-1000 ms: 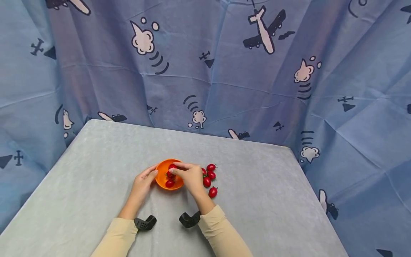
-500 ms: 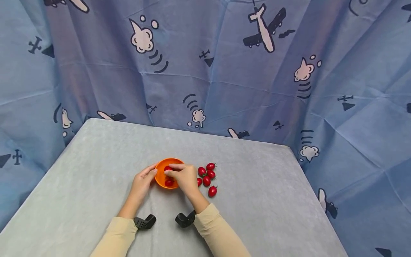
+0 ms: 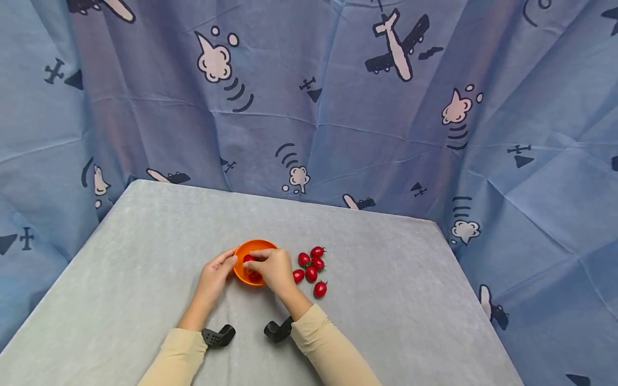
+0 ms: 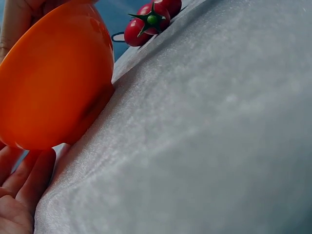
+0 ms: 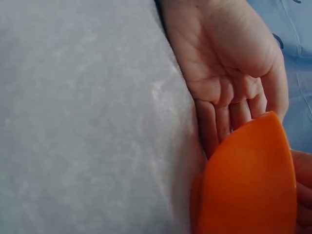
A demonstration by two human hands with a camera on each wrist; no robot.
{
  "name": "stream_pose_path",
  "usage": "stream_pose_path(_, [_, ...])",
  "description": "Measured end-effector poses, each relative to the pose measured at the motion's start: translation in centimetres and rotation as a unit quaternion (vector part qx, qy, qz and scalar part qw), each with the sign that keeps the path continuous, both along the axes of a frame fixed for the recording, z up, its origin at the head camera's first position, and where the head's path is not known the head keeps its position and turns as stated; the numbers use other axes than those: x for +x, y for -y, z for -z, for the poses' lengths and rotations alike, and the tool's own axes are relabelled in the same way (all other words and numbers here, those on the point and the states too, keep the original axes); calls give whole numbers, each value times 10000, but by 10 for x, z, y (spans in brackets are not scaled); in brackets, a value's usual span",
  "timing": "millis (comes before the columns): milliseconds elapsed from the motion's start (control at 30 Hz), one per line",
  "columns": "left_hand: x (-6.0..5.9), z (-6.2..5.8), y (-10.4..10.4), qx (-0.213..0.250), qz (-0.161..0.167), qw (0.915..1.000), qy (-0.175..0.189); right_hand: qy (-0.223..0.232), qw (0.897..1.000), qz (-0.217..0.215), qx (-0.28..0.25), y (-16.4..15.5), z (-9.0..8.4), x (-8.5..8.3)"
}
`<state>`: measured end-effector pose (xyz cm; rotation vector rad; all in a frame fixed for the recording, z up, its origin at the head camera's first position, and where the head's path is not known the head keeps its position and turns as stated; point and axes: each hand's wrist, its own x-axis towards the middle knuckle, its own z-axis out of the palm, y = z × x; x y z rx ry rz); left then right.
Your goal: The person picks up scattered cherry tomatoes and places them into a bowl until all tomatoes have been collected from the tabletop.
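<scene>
Head view shows a grey table (image 3: pixel 145 257) under a small orange bowl (image 3: pixel 243 247) at lower centre. Seemingly to steady it, the left hand (image 3: pixel 214 277) lays straight fingers against its side. The right hand (image 3: pixel 272 267) reaches inside, fingers curled, whether pinching a tomato I cannot tell. Glossy red cherry tomatoes (image 3: pixel 311 266) lie just right.

Small round orange plastic bowl (image 3: pixel 246 271): upright on table, holding red cherry tomatoes (image 3: pixel 249 259). Five loose red cherry tomatoes with green stems (image 3: pixel 311 266): clustered just beside bowl.
</scene>
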<state>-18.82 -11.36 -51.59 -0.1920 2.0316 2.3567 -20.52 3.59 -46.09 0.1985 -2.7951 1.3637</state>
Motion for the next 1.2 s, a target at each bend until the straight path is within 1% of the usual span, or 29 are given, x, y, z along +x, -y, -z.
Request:
stream_pose_path(133, [0,0,1,45,64,10000,-12,-109,9996,-102,221,2,1,1])
stream_pose_path(333, [1,0,1,-1,10,9999,-105,-206,9971,-314,660,3,1,1])
stream_pose_path(533, [0,0,0,60,33,10000,-56,-269,9932,-566,980,3,1,1])
stream_pose_path(800, [0,-2,-1,-37,7,9998,-185,-373,9906,-594,1174,4,0,1])
stream_pose_path(900, [1,-3,-1,-10,27,9999,-170,-316,9914,-593,1120,4,1,2])
stream_pose_path(1033, [2,-4,-1,16,29,9999,-113,-160,9946,-553,864,2,1,3])
stream_pose_path(1200, [2,-3,-1,-23,6,10000,-59,36,9990,-396,187,-5,-2,9])
